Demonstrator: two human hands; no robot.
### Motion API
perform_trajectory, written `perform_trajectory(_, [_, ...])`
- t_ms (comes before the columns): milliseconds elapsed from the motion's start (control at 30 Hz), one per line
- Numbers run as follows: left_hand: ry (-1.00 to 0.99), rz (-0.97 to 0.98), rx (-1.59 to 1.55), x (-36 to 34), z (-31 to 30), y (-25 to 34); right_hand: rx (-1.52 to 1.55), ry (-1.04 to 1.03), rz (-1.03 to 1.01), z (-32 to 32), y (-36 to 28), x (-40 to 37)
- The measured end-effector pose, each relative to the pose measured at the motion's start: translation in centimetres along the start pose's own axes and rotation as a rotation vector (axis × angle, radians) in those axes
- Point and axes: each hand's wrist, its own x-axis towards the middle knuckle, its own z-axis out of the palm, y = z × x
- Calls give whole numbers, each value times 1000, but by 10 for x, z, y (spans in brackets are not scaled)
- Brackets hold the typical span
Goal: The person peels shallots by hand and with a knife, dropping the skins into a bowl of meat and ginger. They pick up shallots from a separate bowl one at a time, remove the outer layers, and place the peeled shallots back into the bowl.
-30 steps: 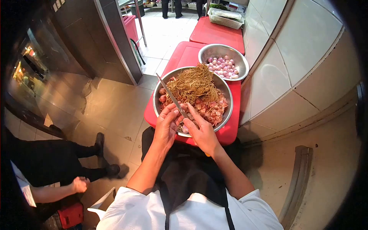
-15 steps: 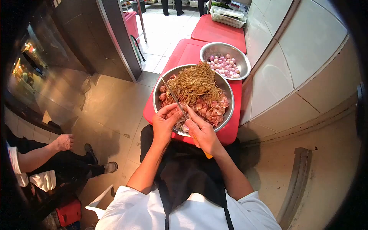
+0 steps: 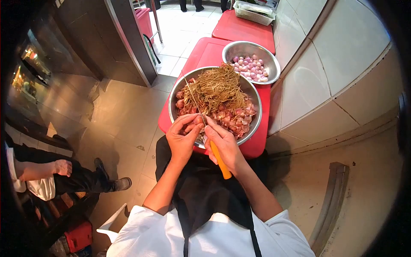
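My right hand (image 3: 222,141) is closed round the orange handle of a knife (image 3: 219,159), whose thin blade points up and to the left over the bowl. My left hand (image 3: 183,133) pinches a small reddish shallot (image 3: 198,120) against the blade, partly hidden by my fingers. Both hands are over the near rim of a large metal bowl (image 3: 258,122). Inside it lie a heap of dry brown roots or stalks (image 3: 216,89), reddish papery skins (image 3: 240,120) and some unpeeled shallots (image 3: 180,103) at the left.
Behind the large bowl, a smaller metal bowl (image 3: 276,64) holds peeled shallots (image 3: 251,68). Both stand on a red stool (image 3: 201,53), with another red stool (image 3: 239,30) and a white basket (image 3: 255,17) beyond. A tiled wall (image 3: 338,47) is close on the right; a seated person's hand (image 3: 63,167) shows at left.
The knife has turned so more of its orange handle shows, and its blade stands steeper. My hands stay close together over the bowl. The seated person's hand has shifted slightly down and left.
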Motion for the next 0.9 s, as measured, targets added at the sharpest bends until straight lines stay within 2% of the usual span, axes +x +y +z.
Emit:
perform_trajectory(67, [-3,12,27,0,-3,-3,42,-22,40,-3,1,2])
perform_trajectory(267, [-13,-193,43,6,-8,6,15,-57,51,-9,2,0])
perform_trajectory(367, [-83,-47,90,3,-3,5,61,-57,32,-11,5,-1])
perform_trajectory(467, [-47,41,127,0,2,0,139,-68,55,-14,3,4])
perform_trajectory(567, [-35,54,96,1,4,-1,190,-66,77,-9,2,7])
perform_trajectory(767, [-23,-135,70,7,-8,12,98,-98,15,-6,9,5])
perform_trajectory(900, [-45,-36,59,4,-5,15,118,-92,31,-5,8,2])
